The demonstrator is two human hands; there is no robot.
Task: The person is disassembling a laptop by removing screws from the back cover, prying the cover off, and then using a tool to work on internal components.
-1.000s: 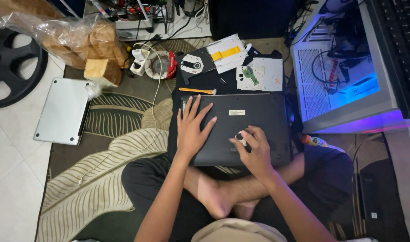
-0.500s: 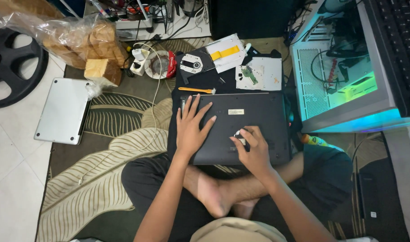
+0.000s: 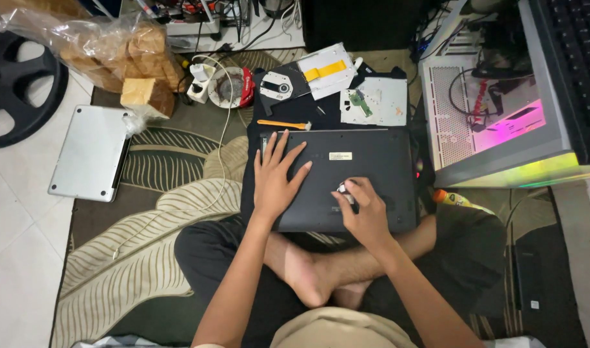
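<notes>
Left hand: the left hand (image 3: pixel 277 175) lies palm down on the dark laptop (image 3: pixel 346 177), fingers spread wide and pointing away from the body; it grips nothing, only presses flat on the left part of the underside panel.
Right hand: the right hand (image 3: pixel 367 212) rests on the lower middle of the same panel, fingers curled narrow around a small pale tool tip (image 3: pixel 342 191); what kind of tool it is cannot be told.
Laptop: one dark laptop, turned bottom up, lying across the person's crossed legs, with a small pale label near its middle.
Beyond the laptop: an orange-handled tool (image 3: pixel 283 124) lies just past the far edge; behind it sit an optical drive (image 3: pixel 281 86) with its disc hub showing, a white part with a yellow strip (image 3: pixel 327 69), and a pale plate bearing a green circuit piece (image 3: pixel 372 101).
To the left: one silver laptop (image 3: pixel 90 153), closed, lies partly on the patterned rug (image 3: pixel 147 219) and partly on the tile; a bag of bread (image 3: pixel 114 48) and a black wheel (image 3: pixel 21 90) lie further off.
To the right: one lit computer case (image 3: pixel 501 122) stands close beside the dark laptop; a small orange-capped bottle (image 3: pixel 455 198) lies at its foot.
Count: two laptops, two hands, one computer case.
</notes>
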